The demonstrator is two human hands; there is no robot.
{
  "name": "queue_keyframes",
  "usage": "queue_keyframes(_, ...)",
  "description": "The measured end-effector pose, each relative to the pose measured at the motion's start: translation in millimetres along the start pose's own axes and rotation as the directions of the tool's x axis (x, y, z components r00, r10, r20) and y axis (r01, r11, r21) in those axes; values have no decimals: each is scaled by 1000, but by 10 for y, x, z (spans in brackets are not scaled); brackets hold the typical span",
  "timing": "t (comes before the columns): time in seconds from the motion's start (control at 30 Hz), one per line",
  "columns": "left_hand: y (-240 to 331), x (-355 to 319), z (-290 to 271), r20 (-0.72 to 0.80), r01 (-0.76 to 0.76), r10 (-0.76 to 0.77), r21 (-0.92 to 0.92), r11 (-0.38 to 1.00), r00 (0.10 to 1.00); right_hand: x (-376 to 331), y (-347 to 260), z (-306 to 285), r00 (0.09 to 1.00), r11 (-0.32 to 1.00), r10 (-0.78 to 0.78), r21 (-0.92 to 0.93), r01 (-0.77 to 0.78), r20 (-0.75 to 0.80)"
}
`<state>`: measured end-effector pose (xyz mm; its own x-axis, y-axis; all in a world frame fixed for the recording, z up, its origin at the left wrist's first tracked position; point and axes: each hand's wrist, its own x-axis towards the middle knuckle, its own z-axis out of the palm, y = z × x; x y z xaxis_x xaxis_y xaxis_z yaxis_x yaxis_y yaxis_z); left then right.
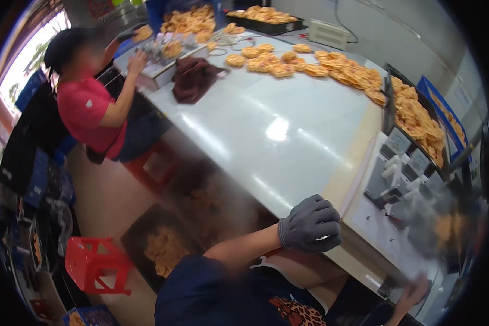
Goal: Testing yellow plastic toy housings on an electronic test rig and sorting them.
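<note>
Curling into a loose fist, the left hand (311, 224) showed nothing held; the right hand (417, 291), grip too blurred to tell, sat nearer the orange piece (449, 227) beyond.

Just past twelve o'clock, our white tabletop (244, 119) looks smooth and glossy, throwing back hard glare. At eleven we see a maroon cloth (191, 81), matt, soft and crumpled. Towards two lie the orange snacks (353, 70), rough and bumpy, beside a black tray (388, 103) that looks like plastic. At three, the machine (379, 187) shows metallic-looking grey blocks. At five, the grey glove (309, 225) reads as matt fabric to us; at eight, the red stool (89, 264) is smooth, slightly shiny plastic.
</note>
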<state>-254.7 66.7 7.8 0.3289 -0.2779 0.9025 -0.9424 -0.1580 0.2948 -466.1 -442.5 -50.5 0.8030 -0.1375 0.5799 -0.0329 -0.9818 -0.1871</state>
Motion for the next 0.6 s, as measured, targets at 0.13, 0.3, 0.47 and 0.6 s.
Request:
queue_keyframes(0.13,-47,309,473,155,68,-54,-82,994,986,101,-151,-297,996,994,89,56,-90,26)
queue_keyframes(0.3,24,530,890,449,174,-235,173,969,862,600,-772,-278,969,972,226,91,-217,-102)
queue_keyframes(0.47,-75,590,899,413,375,-459,271,886,787,959,-822,-182,952,917,303,260,-301,35)
queue_keyframes(0.6,-57,652,1013,453,440,-500,238,866,738,821,-699,-245,922,839,378,391,-379,83)
